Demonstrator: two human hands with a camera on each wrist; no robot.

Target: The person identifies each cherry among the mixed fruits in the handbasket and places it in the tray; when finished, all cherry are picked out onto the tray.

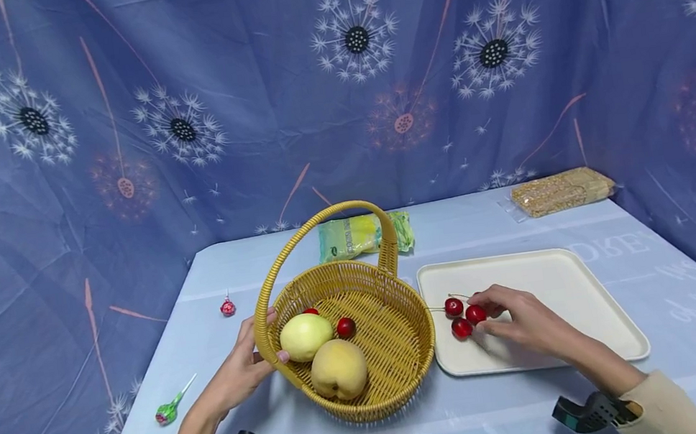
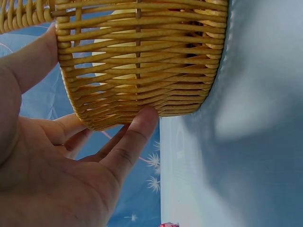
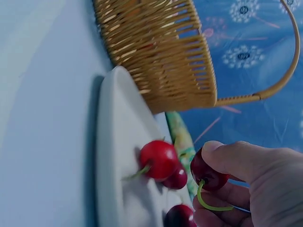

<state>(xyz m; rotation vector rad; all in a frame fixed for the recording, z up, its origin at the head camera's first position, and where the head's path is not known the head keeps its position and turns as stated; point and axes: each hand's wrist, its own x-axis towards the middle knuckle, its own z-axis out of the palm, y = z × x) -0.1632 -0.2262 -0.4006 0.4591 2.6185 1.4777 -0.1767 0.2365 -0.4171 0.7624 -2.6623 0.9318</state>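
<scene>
the left hand gripped the basket, probably for steadiness; the right hand pinched a cherry over the tray.

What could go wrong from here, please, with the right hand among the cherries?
The pinched cherry is round and glossy, so it could slip from the right hand's fingers. The other cherries lie beside it on the white tray and might roll if nudged. If the left hand tips the wicker basket, the larger fruits inside could shift.

Bright diffuse light, soft shadow beside the basket, slight blur (right-wrist cherries)
</scene>
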